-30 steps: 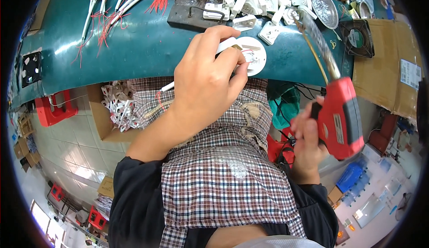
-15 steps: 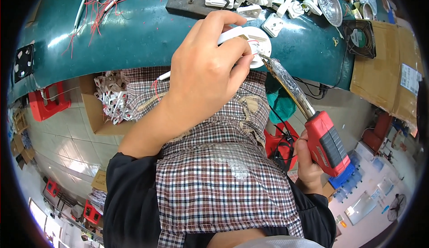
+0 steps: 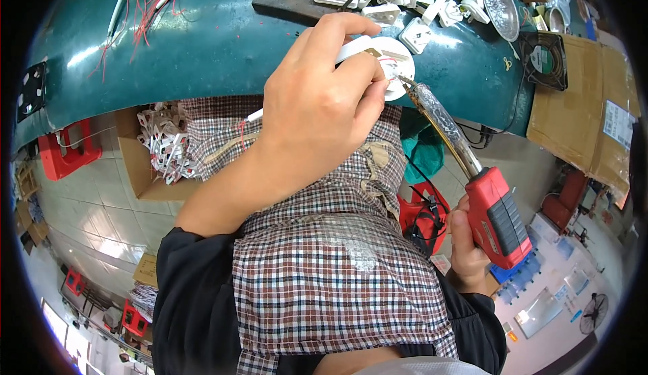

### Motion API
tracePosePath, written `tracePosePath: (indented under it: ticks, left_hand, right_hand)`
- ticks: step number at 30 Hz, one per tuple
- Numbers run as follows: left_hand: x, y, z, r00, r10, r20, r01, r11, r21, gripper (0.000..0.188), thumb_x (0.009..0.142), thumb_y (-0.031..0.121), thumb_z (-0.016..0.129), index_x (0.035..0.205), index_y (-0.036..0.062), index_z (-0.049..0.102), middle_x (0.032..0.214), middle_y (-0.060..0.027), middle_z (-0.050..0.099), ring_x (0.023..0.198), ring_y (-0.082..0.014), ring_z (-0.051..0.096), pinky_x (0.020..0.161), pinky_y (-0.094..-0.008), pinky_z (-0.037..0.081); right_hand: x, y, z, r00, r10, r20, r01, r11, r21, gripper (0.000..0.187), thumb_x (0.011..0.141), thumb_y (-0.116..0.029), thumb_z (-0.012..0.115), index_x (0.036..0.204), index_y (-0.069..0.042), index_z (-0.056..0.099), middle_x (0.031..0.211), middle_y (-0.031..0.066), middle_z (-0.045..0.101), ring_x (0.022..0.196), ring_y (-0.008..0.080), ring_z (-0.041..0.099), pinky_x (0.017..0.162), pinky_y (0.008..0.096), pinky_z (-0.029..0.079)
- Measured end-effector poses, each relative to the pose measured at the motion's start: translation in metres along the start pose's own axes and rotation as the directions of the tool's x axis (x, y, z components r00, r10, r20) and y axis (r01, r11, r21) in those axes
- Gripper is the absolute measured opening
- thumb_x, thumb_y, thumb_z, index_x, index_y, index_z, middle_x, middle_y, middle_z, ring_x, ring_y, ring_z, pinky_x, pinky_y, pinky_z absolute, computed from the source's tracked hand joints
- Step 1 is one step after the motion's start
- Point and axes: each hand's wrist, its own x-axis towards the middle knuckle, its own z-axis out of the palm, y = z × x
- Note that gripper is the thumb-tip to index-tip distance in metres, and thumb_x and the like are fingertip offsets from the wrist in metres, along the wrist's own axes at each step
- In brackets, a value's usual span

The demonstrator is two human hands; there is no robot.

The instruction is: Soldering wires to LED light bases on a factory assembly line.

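Left hand point(image 3: 317, 105) is curled up, pinching a round white fitting point(image 3: 391, 64) with thin wires, right at the near edge of the green table point(image 3: 202, 51). The soldering iron point(image 3: 466, 172) tip touches it, red handle gripped tight in the right hand point(image 3: 466, 253).

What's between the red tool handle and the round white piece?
In the head view, only the tool's own long metal barrel spans from the red handle in the right hand to the white piece.
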Motion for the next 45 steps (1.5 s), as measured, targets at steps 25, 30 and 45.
tracePosePath:
  ticks: [25, 30, 45]
  left_hand:
    - [0.0, 0.001, 0.004, 0.999, 0.027, -0.044, -0.026, 0.999, 0.025, 0.013, 0.074, 0.003, 0.079, 0.079, 0.0045, 0.068, 0.118, -0.0113, 0.066, 0.094, -0.0294, 0.07, 0.076, -0.0358, 0.055]
    - [-0.001, 0.001, 0.004, 0.999, 0.015, -0.042, -0.014, 1.0, 0.021, 0.013, 0.074, 0.003, 0.079, 0.079, 0.0045, 0.068, 0.118, -0.011, 0.066, 0.093, -0.0288, 0.07, 0.074, -0.0354, 0.055]
    - [0.0, 0.0, 0.006, 0.998, 0.025, -0.052, -0.024, 0.999, 0.03, 0.013, 0.074, 0.003, 0.079, 0.079, 0.0047, 0.068, 0.118, -0.0117, 0.067, 0.093, -0.0282, 0.07, 0.075, -0.0346, 0.056]
  right_hand:
    - [0.002, -0.003, -0.004, 0.999, 0.044, 0.0, -0.044, 0.999, -0.004, 0.026, 0.082, -0.003, 0.074, 0.107, 0.001, 0.07, 0.097, 0.0156, 0.069, 0.084, 0.0317, 0.069, 0.076, 0.0374, 0.053]
    - [-0.002, 0.005, -0.007, 0.998, -0.054, 0.029, 0.053, 0.999, 0.005, 0.032, 0.088, 0.007, 0.066, 0.119, 0.005, 0.061, 0.086, 0.0076, 0.062, 0.064, 0.0108, 0.058, 0.055, 0.0245, 0.046]
    - [0.001, 0.007, -0.007, 0.991, -0.122, 0.063, 0.122, 0.993, 0.002, 0.032, 0.088, 0.007, 0.066, 0.119, 0.006, 0.059, 0.088, 0.0081, 0.061, 0.064, 0.0108, 0.056, 0.055, 0.0243, 0.046]
